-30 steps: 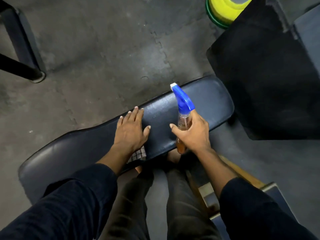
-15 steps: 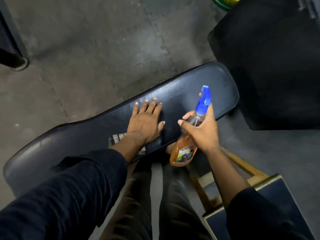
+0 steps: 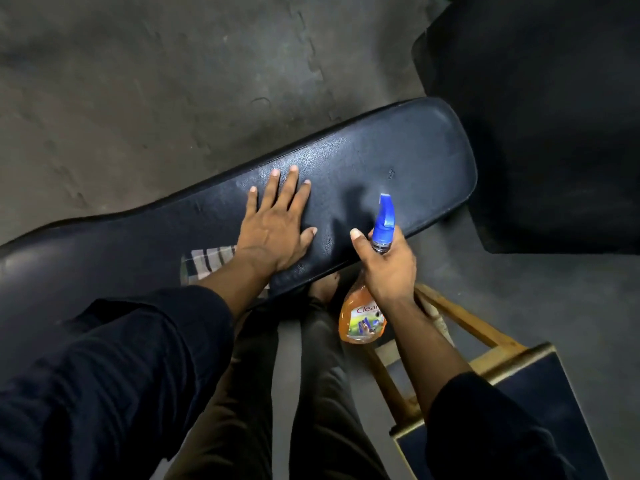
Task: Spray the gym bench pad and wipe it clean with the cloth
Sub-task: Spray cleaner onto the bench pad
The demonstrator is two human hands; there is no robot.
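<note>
Bench pad [image 3: 398, 161]: dark blue, running diagonally from the left edge of the frame to right of centre; both hands at its near long edge.
Left hand [image 3: 277, 226]: centre of frame, flat on the pad, fingers straight and spread, holding nothing.
Cloth [image 3: 211, 259]: striped, lying on the pad just left of the left wrist, partly hidden beneath the forearm.
Right hand [image 3: 388, 268]: right of centre, fingers curled round the neck of the spray bottle, forefinger raised off it.
Spray bottle [image 3: 363, 320]: orange liquid, labelled body hanging below the pad's near edge; blue nozzle [image 3: 385, 213] above the pad's right half, pointing toward the upper part of the frame.
Floor [image 3: 156, 81]: grey interlocking mats, upper left.
Black block [image 3: 554, 126]: upper right, just beyond the pad's rounded end.
Wooden frame [image 3: 467, 323]: lower right, beneath the right forearm.
Legs [image 3: 322, 393]: dark trousers, bottom centre, against the pad's near edge.
</note>
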